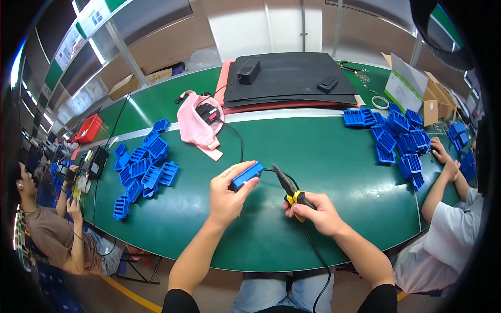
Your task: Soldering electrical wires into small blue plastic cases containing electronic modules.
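My left hand (pixel 227 192) is closed around a small blue plastic tray (pixel 246 176), raised above the green bench and tilted. Held in my right hand (pixel 319 213) is a pair of needle-nose pliers (pixel 286 183) with black and yellow handles. The jaws point up and left, a short gap from the tray's right end. Behind the pliers runs a black cable (pixel 311 245). Similar blue trays with compartments lie in a heap at the left (pixel 141 168) and in another at the right (pixel 399 135).
A pink cloth bag (pixel 197 125) lies beyond my hands, beside black sheets (pixel 287 78) bearing a dark box (pixel 249 71). Co-workers sit at the left (pixel 57 224) and right (pixel 449 224). Cardboard boxes (pixel 441 96) and a tape roll (pixel 380 102) stand back right; a red bin (pixel 89 129) is far left.
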Demonstrator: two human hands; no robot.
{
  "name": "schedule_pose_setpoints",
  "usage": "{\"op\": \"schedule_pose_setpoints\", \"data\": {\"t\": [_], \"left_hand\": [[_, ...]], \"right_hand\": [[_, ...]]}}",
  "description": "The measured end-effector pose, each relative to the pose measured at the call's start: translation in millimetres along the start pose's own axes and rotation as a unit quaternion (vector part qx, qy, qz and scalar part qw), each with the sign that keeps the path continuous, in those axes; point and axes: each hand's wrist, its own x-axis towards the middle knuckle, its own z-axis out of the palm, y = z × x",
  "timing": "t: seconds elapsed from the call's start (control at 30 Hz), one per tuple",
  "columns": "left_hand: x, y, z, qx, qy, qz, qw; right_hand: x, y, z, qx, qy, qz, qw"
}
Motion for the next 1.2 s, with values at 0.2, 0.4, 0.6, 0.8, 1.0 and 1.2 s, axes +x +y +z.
{"op": "schedule_pose_setpoints", "data": {"t": [0.2,0.4,0.6,0.8,1.0,1.2], "left_hand": [[4,-2,-3,0.044,0.006,0.037,0.998],[-5,-12,-1,-0.213,-0.002,-0.081,0.974],[-9,4,15,-0.210,-0.085,-0.083,0.971],[-6,-7,6,0.011,-0.119,-0.014,0.993],[-4,-7,3,-0.086,0.008,0.007,0.996],[-5,1,1,-0.034,0.034,-0.034,0.998]], "right_hand": [[0,4,4,0.053,-0.003,0.039,0.998],[7,13,9,0.219,0.035,0.035,0.974],[3,28,-3,0.245,0.017,0.034,0.969],[7,11,-2,0.214,0.026,-0.066,0.974],[2,9,-1,-0.029,0.012,-0.044,0.999],[1,2,10,0.007,-0.020,0.007,1.000]]}}
